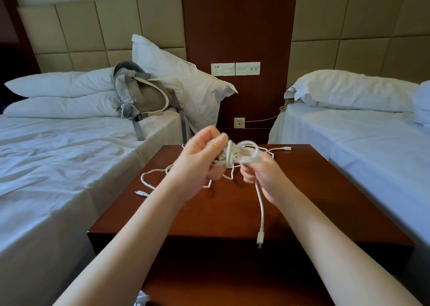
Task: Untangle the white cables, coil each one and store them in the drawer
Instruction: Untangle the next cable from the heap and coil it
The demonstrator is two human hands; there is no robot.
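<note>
From the head view, the white cables [235, 156] are a loose knot lifted just above the wooden surface [325, 189], with slack loops trailing onto it and one connector [260, 238] hanging past the front edge. The left hand [204, 159] has its fingers [218, 140] curled round the bundle, though motion blurs them; the right hand [263, 177] pinches a single strand. The cords look light, soft and springy, likely to kink, so a free plug end seems the best hold for threading one out. No drawer can be made out. A backpack [142, 96] lies on the left bed [58, 166], its contents hidden.
</note>
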